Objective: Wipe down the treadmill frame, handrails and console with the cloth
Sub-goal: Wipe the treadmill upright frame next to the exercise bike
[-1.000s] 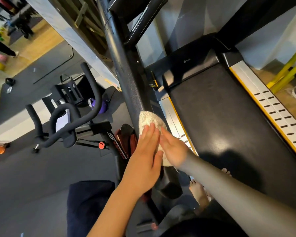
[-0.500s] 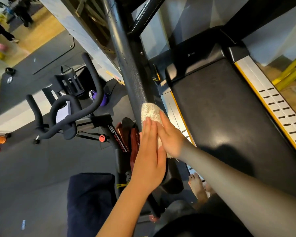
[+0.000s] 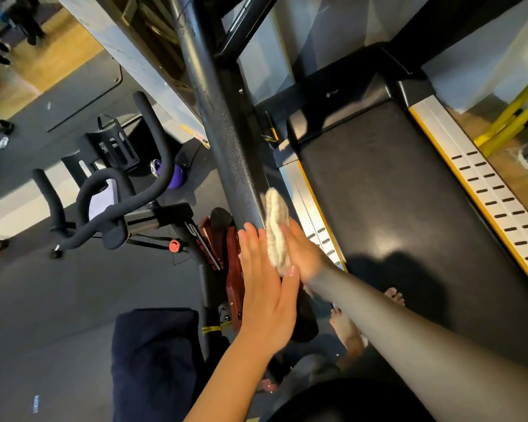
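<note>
A dark, speckled treadmill handrail post (image 3: 226, 141) runs diagonally from the top centre down to my hands. A beige cloth (image 3: 275, 220) lies folded against the post's right side, seen nearly edge-on. My right hand (image 3: 305, 254), in a grey sleeve, presses the cloth onto the post with its fingers laid along it. My left hand (image 3: 265, 287) lies flat against the post's left side, fingers straight, its thumb touching the cloth's lower end. The post below my hands is hidden.
The black treadmill belt (image 3: 393, 208) lies to the right between silver, yellow-edged side strips (image 3: 482, 184). An exercise bike (image 3: 110, 202) stands close on the left, with a purple kettlebell (image 3: 174, 175) behind it. My bare feet (image 3: 348, 330) are below. Yellow bars (image 3: 518, 111) stand far right.
The cloth has shifted from lying spread over the post to sitting on its right side. My left hand has come off the cloth's top onto the post's left side.
</note>
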The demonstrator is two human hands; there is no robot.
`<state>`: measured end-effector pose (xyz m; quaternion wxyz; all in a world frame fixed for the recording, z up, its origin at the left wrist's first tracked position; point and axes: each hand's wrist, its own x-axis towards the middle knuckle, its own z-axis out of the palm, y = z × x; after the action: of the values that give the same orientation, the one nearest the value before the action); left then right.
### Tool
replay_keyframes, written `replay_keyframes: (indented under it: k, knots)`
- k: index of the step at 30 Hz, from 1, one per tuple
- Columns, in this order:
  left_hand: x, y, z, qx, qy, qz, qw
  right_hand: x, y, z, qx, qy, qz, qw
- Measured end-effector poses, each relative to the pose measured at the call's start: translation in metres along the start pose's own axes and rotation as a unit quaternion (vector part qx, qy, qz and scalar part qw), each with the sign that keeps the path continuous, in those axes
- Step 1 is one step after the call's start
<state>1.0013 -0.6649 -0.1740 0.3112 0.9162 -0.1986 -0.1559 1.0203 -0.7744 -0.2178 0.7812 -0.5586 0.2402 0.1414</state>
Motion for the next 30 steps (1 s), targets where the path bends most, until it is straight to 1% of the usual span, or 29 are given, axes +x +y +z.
replay_keyframes:
  k: [2,4,6,8,9,11,14,16,19,21,23,25,28,29,30]
  knots:
    - [0.000,0.002,0.003,0.030,0.006,0.001,1.000,0.009,0.002,-0.005,0.027,-0.002,0.010,1.000]
    - [0.001,0.005,0.005,0.047,0.010,-0.001,0.999,0.009,0.014,-0.012,0.002,-0.026,0.046,0.999]
    - [0.004,0.006,0.002,0.053,0.012,0.012,0.998,0.006,0.032,-0.013,-0.048,-0.013,0.099,0.994]
    - [0.013,0.006,-0.003,0.060,0.018,0.030,0.998,-0.006,0.046,-0.012,-0.043,-0.010,0.139,0.989]
    - [0.019,0.006,-0.004,0.065,0.022,0.038,0.997,-0.011,0.049,-0.013,-0.055,-0.015,0.138,0.989]
    - [0.031,0.005,-0.005,0.082,0.033,0.047,0.995,-0.015,0.045,-0.012,-0.071,-0.028,0.103,0.992]
    - [0.038,0.002,0.001,0.090,0.059,0.056,0.993,-0.006,0.020,-0.009,-0.001,-0.035,0.006,0.999]
    - [0.037,-0.001,0.003,0.079,0.067,0.059,0.993,0.006,0.003,-0.007,0.035,-0.039,-0.006,0.999]
    - [0.037,0.001,0.002,0.070,0.074,0.057,0.993,0.011,-0.006,-0.009,-0.065,-0.047,0.006,0.997]
    - [0.038,0.003,0.002,0.059,0.080,0.052,0.994,0.006,0.000,-0.012,-0.154,-0.048,-0.029,0.986]
    - [0.037,0.004,0.002,0.035,0.095,0.053,0.993,0.002,-0.003,-0.005,-0.138,-0.009,-0.006,0.990]
    - [0.035,0.004,0.001,0.001,0.120,0.056,0.991,0.000,-0.010,0.004,-0.130,0.014,-0.048,0.990]
    - [0.030,0.003,0.001,-0.036,0.157,0.048,0.986,0.019,-0.011,0.011,-0.201,0.033,-0.147,0.968]
    - [0.030,0.003,0.001,-0.044,0.156,0.046,0.986,0.023,-0.014,0.012,-0.199,0.041,-0.149,0.968]
    - [0.029,0.004,0.002,-0.051,0.149,0.047,0.986,0.030,-0.012,0.012,-0.170,0.038,-0.141,0.975]
